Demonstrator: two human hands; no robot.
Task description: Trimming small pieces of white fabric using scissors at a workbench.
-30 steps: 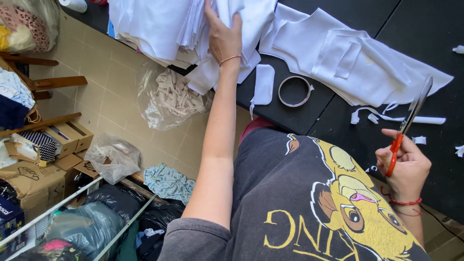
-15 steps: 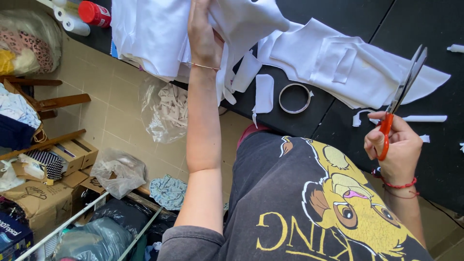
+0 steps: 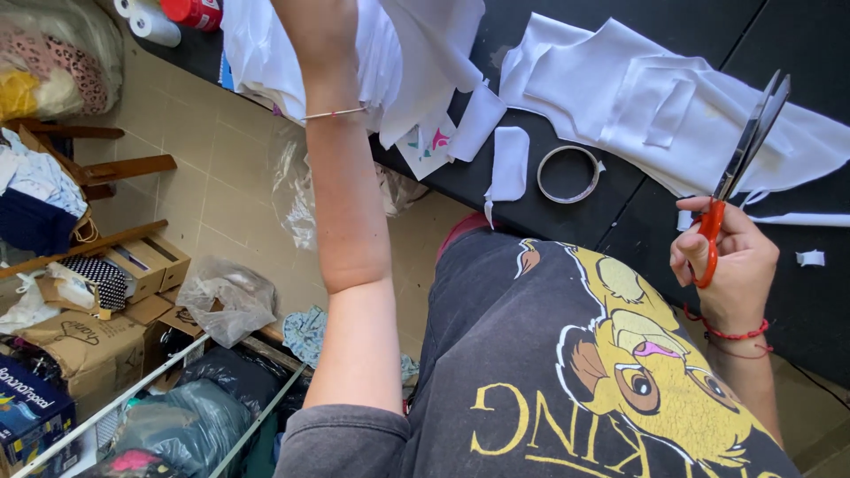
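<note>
Two hands worked apart: the right hand [image 3: 735, 265], right of frame, clamped red-handled scissors [image 3: 739, 168]; the left hand [image 3: 319, 26], top centre, reached into white fabric [image 3: 390, 62] on the black desk [image 3: 549, 212], its grip cropped beyond telling. Pulling one layer flat before cutting would have served best.

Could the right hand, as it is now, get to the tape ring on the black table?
Probably yes: the right hand is full, gripping red-handled scissors, but the tape ring lies uncovered on the black table, with nothing between them.

Left arm [image 3: 350, 221] outstretched; right hand [image 3: 728, 265] raised, fingers curled.
</note>
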